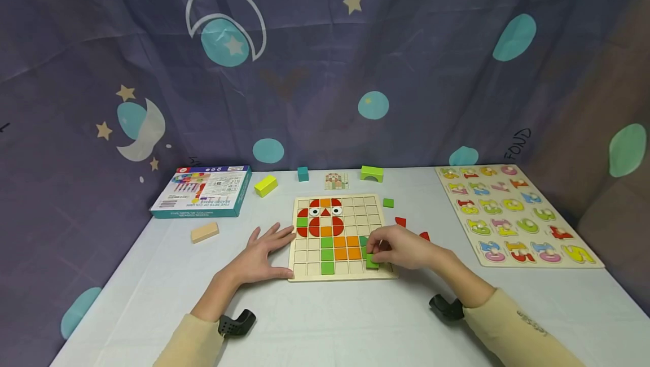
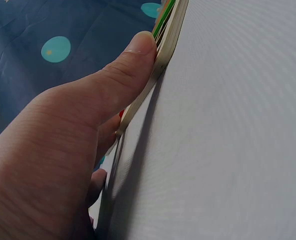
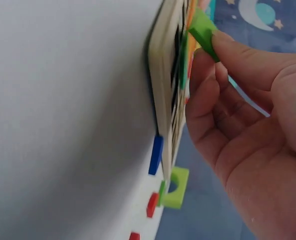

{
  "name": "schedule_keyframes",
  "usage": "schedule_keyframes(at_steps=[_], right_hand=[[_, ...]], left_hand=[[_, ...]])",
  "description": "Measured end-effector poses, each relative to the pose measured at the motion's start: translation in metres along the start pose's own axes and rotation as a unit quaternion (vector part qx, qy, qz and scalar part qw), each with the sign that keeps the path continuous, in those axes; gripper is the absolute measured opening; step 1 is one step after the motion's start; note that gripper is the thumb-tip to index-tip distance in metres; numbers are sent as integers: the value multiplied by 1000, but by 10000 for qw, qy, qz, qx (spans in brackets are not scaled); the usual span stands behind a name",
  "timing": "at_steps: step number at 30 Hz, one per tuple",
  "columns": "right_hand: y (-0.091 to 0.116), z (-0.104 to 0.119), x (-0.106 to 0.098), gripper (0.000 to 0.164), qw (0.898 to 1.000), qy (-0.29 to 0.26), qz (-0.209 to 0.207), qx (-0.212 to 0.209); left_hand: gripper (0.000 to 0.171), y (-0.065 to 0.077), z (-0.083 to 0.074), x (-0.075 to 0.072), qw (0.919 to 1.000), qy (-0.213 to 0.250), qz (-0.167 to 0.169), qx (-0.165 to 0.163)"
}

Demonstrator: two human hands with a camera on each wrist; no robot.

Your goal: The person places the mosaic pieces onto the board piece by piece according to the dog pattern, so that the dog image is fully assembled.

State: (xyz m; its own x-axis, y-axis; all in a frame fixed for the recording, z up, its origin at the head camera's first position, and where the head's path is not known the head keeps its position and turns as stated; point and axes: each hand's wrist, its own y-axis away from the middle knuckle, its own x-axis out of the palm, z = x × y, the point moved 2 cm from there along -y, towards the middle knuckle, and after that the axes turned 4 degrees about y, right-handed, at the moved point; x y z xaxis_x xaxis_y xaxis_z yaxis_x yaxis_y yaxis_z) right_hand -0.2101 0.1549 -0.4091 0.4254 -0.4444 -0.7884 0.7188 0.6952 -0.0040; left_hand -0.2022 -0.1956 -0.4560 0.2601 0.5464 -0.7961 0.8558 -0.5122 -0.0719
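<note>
A wooden grid board [image 1: 307, 270] lies on the table, partly filled with red, orange, white and green tiles that form a bird-like picture. My left hand [image 1: 261, 257] spreads its fingers along the board's left side; in the left wrist view the thumb [image 2: 123, 75] rests against the board's edge. Over the lower right of the board, my right hand [image 1: 401, 247] pinches a green tile [image 3: 203, 31] between thumb and fingers, tilted and just above the surface. The right fingers partly hide nearby squares, including a darker green tile [image 1: 363, 240].
Right of the board lie a green tile [image 1: 388, 202] and red pieces [image 1: 400, 222]; a blue piece [image 3: 156, 155] shows beside it. Behind stand a picture card [image 1: 336, 180], a green arch block [image 1: 372, 173] and a teal cube [image 1: 303, 174]. A box [image 1: 200, 192] and number board [image 1: 513, 214] flank these.
</note>
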Motion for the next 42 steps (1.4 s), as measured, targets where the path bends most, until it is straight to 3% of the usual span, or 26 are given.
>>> schedule_keyframes(at_steps=[14, 21, 33, 42], right_hand=[[-2, 3, 9, 11, 9990, 454, 47, -18], [0, -3, -1, 11, 9997, 96, -217, 19], [-6, -40, -28, 15, 9936, -2, -924, 656], [-2, -64, -40, 16, 9865, 94, -1151, 1162]], left_hand=[[93, 1, 1, 0, 10000, -55, -6, 20], [92, 0, 1, 0, 9999, -54, -29, 94], [94, 0, 3, 0, 10000, -54, 33, 52], [95, 0, 3, -1, 10000, -54, 31, 29]])
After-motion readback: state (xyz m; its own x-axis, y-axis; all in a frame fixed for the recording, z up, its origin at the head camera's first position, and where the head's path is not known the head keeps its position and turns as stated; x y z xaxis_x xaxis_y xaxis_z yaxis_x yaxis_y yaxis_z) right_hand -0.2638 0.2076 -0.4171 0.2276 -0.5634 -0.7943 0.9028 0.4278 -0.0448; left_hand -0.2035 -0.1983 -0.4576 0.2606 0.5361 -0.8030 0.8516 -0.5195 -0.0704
